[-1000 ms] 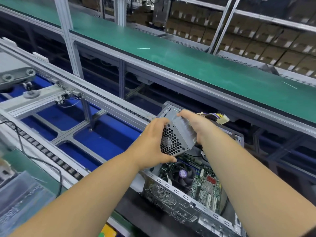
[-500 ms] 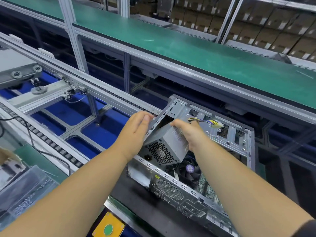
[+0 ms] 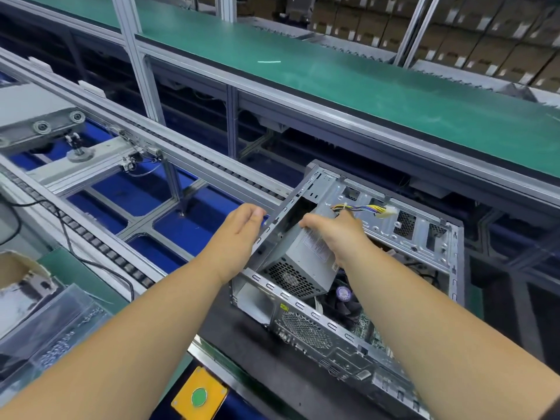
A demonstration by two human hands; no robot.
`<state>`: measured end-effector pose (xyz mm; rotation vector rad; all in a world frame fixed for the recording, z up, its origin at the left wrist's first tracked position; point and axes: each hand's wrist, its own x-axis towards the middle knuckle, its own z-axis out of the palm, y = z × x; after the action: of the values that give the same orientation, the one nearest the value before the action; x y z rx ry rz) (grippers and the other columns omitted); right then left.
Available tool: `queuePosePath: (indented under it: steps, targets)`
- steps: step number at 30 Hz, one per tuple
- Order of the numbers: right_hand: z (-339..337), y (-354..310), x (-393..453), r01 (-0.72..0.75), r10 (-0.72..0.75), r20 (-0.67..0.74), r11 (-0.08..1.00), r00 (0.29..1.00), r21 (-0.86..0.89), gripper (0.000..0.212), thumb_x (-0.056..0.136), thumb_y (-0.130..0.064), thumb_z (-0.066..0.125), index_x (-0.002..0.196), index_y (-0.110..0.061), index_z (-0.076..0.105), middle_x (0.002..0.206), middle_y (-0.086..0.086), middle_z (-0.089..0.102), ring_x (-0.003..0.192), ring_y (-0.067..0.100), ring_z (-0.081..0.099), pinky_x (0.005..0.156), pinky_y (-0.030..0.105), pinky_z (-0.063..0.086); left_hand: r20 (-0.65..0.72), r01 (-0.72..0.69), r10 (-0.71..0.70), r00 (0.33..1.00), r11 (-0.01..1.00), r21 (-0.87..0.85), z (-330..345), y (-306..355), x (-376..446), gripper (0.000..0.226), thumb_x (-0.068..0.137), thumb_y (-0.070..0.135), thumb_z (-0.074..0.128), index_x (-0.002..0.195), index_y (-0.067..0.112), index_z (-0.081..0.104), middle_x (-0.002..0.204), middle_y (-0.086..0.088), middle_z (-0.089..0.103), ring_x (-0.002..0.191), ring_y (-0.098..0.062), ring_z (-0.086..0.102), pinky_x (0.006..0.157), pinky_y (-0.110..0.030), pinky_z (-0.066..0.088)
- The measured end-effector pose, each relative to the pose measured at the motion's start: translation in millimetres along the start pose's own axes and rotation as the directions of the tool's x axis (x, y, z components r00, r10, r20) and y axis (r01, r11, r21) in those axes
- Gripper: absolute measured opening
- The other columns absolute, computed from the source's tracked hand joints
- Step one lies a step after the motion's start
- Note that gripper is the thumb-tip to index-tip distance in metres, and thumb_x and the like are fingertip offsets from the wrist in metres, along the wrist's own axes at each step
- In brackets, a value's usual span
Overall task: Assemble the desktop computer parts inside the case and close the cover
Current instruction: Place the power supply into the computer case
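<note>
Conveyor line [image 3: 188,165]: power supply [image 3: 306,262] inside case [image 3: 394,231]

The power supply [image 3: 306,262] sits tilted in the left rear corner of the computer case [image 3: 436,237], above the CPU fan [image 3: 344,294]. Its cable bundle [image 3: 363,209] trails right. The left hand [image 3: 239,237] lies outside the case wall, apparently touching it; the right hand [image 3: 336,231] rests on the supply.

No legible txt anywhere. Power supply [image 3: 306,262] has a printed label on its side, too blurred to read. Small yellow sticker [image 3: 284,306] on case rear, unreadable. Cardboard boxes [image 3: 500,53] in bkgd carry white labels, too small to read.
</note>
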<state>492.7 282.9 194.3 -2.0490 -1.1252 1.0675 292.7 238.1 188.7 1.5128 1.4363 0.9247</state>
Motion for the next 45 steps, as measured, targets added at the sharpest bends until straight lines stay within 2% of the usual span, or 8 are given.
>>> queuePosePath:
  steps: [6,11,15,20,24,31,37,45]
  targets:
    - [12,-1,3,-0.007,0.007,0.002,1.0,1.0,-0.006,0.091,0.046,-0.055,0.076,0.126,-0.025,0.044,0.141,0.003,0.034,0.095,0.027,0.044,0.075,0.04,0.047,0.011,0.041,-0.041,0.999,0.999,-0.008,-3,1,1,0.035,0.098,0.058,0.023,0.106,0.043,0.053,0.121,0.011,0.052,0.111,-0.008,0.052,0.071,-0.027,0.049]
    - [29,-1,5,-0.055,0.056,0.005,0.993,0.998,-0.108,0.114,0.045,-0.059,0.075,0.145,-0.02,0.038,0.148,0.003,0.024,0.125,0.036,0.046,0.091,0.053,0.053,0.019,0.031,-0.03,0.999,0.999,-0.01,-5,-5,2,0.035,0.096,0.06,0.024,0.106,0.043,0.054,0.121,0.011,0.054,0.112,-0.006,0.051,0.093,-0.034,0.045]
    - [37,-1,7,-0.051,0.051,0.0,0.984,0.999,-0.173,0.116,0.047,-0.061,0.073,0.148,-0.018,0.035,0.147,0.002,0.022,0.127,0.037,0.044,0.094,0.051,0.051,0.045,0.06,-0.06,0.997,0.998,-0.006,-9,-9,1,0.05,0.083,0.074,0.024,0.105,0.04,0.053,0.117,0.013,0.056,0.111,-0.007,0.053,0.098,-0.039,0.043]
    - [40,-9,14,-0.061,0.066,0.025,0.984,0.997,-0.169,0.114,0.058,-0.06,0.081,0.15,-0.018,0.03,0.149,0.008,0.022,0.125,0.037,0.046,0.087,0.044,0.05,0.1,0.162,-0.163,0.982,0.987,0.021,-10,-15,2,0.035,0.089,0.071,0.033,0.108,0.047,0.051,0.111,0.02,0.059,0.103,-0.004,0.055,0.083,-0.03,0.044]
    - [40,-9,18,0.008,0.009,0.075,0.974,0.997,-0.228,0.12,0.064,-0.067,0.08,0.155,-0.015,0.022,0.157,0.009,0.015,0.138,0.037,0.035,0.104,0.052,0.044,0.125,0.162,-0.172,0.977,0.983,0.086,-8,-16,5,0.03,0.092,0.061,0.046,0.117,0.045,0.049,0.111,0.03,0.052,0.102,0.004,0.051,0.069,-0.018,0.039]
    - [34,6,20,0.174,-0.145,0.139,0.957,0.98,-0.232,0.081,0.086,-0.057,0.063,0.15,-0.017,0.036,0.155,0.003,0.02,0.136,0.028,0.04,0.108,0.046,0.041,0.157,0.178,-0.205,0.966,0.969,0.173,-3,-24,14,0.046,0.082,0.049,0.068,0.122,0.04,0.047,0.112,0.018,0.059,0.095,-0.007,0.063,0.073,-0.027,0.052]
    - [31,16,20,0.266,-0.234,0.162,0.94,0.959,-0.213,0.073,0.09,-0.057,0.059,0.148,-0.018,0.039,0.155,-0.001,0.02,0.136,0.025,0.041,0.1,0.033,0.038,0.188,0.186,-0.216,0.958,0.968,0.167,1,-30,18,0.038,0.087,0.049,0.063,0.123,0.044,0.05,0.101,0.015,0.068,0.09,-0.011,0.067,0.082,-0.034,0.055]
    - [27,27,22,0.24,-0.23,0.132,0.968,0.964,-0.07,0.065,0.091,-0.05,0.064,0.142,-0.015,0.047,0.147,0.001,0.026,0.126,0.022,0.045,0.099,0.031,0.04,0.13,0.158,-0.178,0.975,0.976,0.147,5,-28,13,0.035,0.09,0.047,0.061,0.123,0.04,0.053,0.101,0.018,0.066,0.091,-0.006,0.064,0.07,-0.024,0.048]
